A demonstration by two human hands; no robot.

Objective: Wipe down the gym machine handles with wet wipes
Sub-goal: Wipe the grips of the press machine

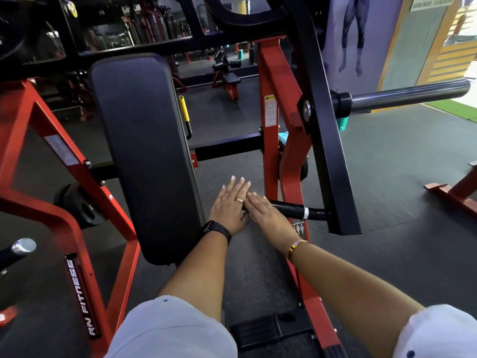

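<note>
**HANDLE WIPE-DOWN: PROGRESS UNCONFIRMED**

Head view: left hand (228, 206) and right hand (264, 211) lie flat, fingers straight and close together, over the black cylindrical rubber-grip handle (291, 209) on the red steel machine frame (269, 151). No wet wipe shows, so wiping is judged barely started.

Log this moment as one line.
left hand: open, flat, at handle end | right hand: open, flat on handle | machine: red frame

Handle (292, 209) end hidden under L hand (229, 209), R hand (267, 214).
</note>
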